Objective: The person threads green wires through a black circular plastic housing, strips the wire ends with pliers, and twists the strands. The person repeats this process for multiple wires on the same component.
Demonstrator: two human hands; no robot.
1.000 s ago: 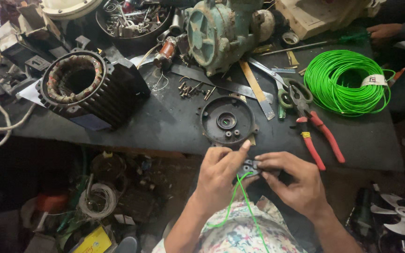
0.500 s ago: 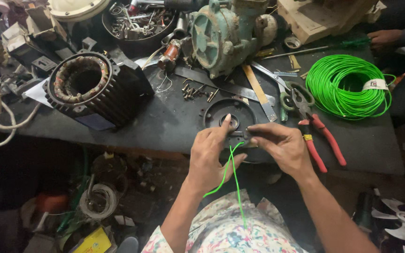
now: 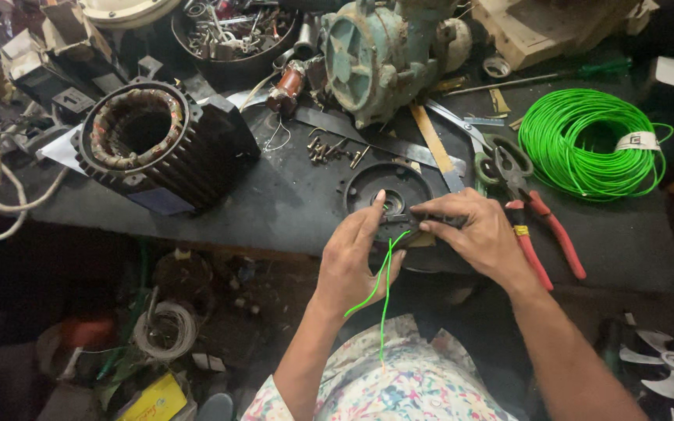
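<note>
Two hands, left hand and right hand, pinch a small dark part; green wires hang below their grasp.

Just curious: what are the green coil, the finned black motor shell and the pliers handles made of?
Green coil: wire, seemingly glossy plastic-coated. Motor shell: looks like black-painted cast metal, with coppery windings inside. Pliers handles: red, probably plastic or rubber sleeves.
</note>
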